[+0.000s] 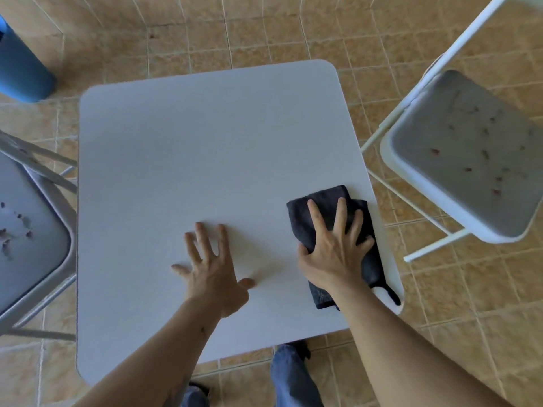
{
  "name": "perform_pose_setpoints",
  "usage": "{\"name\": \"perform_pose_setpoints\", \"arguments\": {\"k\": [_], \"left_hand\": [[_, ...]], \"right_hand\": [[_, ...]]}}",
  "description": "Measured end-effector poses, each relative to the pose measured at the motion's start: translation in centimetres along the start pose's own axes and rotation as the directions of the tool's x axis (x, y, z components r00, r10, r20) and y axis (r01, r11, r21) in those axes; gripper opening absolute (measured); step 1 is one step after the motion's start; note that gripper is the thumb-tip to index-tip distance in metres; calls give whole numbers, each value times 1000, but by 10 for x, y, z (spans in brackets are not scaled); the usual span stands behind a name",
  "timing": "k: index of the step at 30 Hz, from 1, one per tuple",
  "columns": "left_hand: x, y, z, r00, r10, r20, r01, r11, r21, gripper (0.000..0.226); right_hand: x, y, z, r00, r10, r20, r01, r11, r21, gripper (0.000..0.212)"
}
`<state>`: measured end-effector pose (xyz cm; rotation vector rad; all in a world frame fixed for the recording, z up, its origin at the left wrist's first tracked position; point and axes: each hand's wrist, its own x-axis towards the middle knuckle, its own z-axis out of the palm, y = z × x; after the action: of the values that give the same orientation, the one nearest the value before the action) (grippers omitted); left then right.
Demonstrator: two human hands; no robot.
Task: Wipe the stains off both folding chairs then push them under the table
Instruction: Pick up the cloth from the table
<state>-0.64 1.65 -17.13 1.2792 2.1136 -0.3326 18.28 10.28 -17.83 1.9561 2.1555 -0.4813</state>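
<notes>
Folding chairs are seen on either side of a white square table (pixel 205 160), both drawn out from under it. One chair (pixel 470 160), white-framed, is found at 3 o'clock from the table's middle; its grey seat is speckled with small reddish-brown stains, and its long axis is run from 7 o'clock towards 1 o'clock, the backrest rail leading off at the upper right corner of the view. The other chair (pixel 32 245), grey-framed, is cut by the frame edge at 9 o'clock, with dark stains (pixel 11 230) scattered on its seat; which way it is pointed cannot be told.

A dark folded cloth (pixel 326 212) is laid on the table near its 4 o'clock corner, its long axis lying roughly from 11 to 5 o'clock. The right hand (pixel 335 248) is pressed flat on the cloth, fingers spread and straight. The left hand (pixel 211 265) is spread over the bare tabletop at about 6 o'clock, fingers splayed, nothing grasped.

A blue cylindrical container (pixel 20 66) is stood on the tan tiled floor (pixel 264 30) at 10 o'clock. Legs in blue jeans (pixel 291 377) are visible below the table's near edge.
</notes>
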Motion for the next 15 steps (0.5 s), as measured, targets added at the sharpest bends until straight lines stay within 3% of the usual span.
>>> {"name": "perform_pose_setpoints", "arguments": {"k": [4,9,15], "left_hand": [[1,0,-2,1000,6,-16,-5,1000,29,118],[0,-3,-6,1000,25,-17,-24,997,68,118],[-18,-37,-30,984,173,-47,-169,982,80,90]], "right_hand": [[-6,-2,3,996,78,30,-80,994,75,88],[-10,17,-5,995,-53,-80,48,997,-54,82],[-19,5,-19,988,-152,19,152,988,-35,80]]}}
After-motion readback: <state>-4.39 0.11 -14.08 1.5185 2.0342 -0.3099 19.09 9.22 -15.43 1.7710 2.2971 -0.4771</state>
